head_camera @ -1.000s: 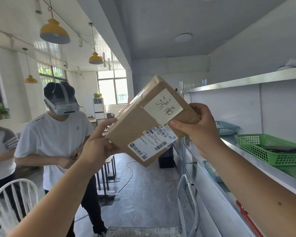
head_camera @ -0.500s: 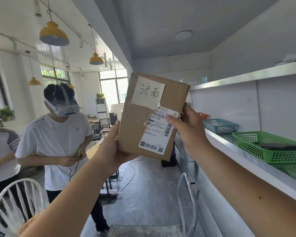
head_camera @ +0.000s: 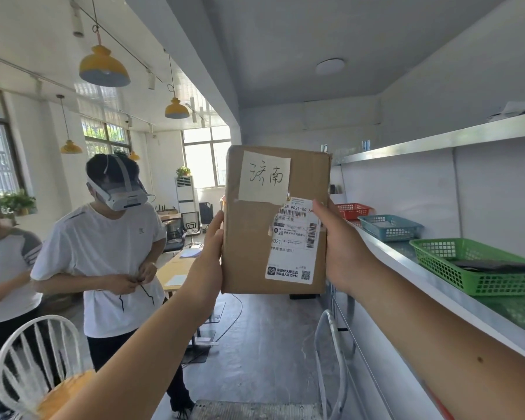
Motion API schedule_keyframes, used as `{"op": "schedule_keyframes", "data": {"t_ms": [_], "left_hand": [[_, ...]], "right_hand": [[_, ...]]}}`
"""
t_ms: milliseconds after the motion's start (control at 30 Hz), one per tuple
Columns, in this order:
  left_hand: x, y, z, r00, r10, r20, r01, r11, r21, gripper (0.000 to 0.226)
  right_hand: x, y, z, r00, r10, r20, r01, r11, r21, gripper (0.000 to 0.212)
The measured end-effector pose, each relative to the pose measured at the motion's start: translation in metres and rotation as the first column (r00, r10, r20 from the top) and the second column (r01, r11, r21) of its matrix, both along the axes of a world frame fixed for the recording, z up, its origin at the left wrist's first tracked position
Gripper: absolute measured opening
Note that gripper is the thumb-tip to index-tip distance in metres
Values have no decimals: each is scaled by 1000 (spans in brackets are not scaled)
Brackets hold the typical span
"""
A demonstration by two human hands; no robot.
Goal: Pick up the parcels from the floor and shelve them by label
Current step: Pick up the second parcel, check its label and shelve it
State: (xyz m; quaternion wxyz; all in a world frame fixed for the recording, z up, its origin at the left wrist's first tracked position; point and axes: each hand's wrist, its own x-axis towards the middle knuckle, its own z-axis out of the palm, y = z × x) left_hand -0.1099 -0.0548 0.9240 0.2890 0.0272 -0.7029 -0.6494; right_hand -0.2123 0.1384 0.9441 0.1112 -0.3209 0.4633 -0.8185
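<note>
the left hand (head_camera: pixel 211 250) and the right hand (head_camera: pixel 335 247) press the upright box (head_camera: pixel 255 237) between them only by its edges, so it could slip down if the pressure loosens.

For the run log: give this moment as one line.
parcel upright, label facing camera | left hand and right hand grip sides | beside shelf

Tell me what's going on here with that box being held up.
A person holds a cardboard parcel upright at eye level, left hand on one edge and right hand on the other, its handwritten label facing the camera. Nothing is shelved yet. To the right, a metal shelf carries red, blue and green baskets. A bystander in a headset stands nearby.
</note>
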Motion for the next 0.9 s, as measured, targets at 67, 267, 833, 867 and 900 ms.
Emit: {"op": "schedule_keyframes", "data": {"t_ms": [67,267,833,867,900], "left_hand": [[-6,-7,2,1000,11,-9,-11,1000,-6,47],[9,15,9,994,-63,-85,76,983,166,45],[8,-22,12,990,-141,3,134,949,286,54],[7,-26,11,989,-145,8,136,946,293,54],[5,-30,10,989,-149,7,140,944,300,53]], "right_hand": [[-3,4,-2,1000,7,-1,-7,1000,13,34],[-5,12,-6,996,-33,-79,45,986,163,54],[17,-18,-4,983,-171,58,161,975,157,45],[19,-19,-5,981,-187,56,177,971,160,40],[20,-20,-6,977,-204,56,193,969,157,37]]}}
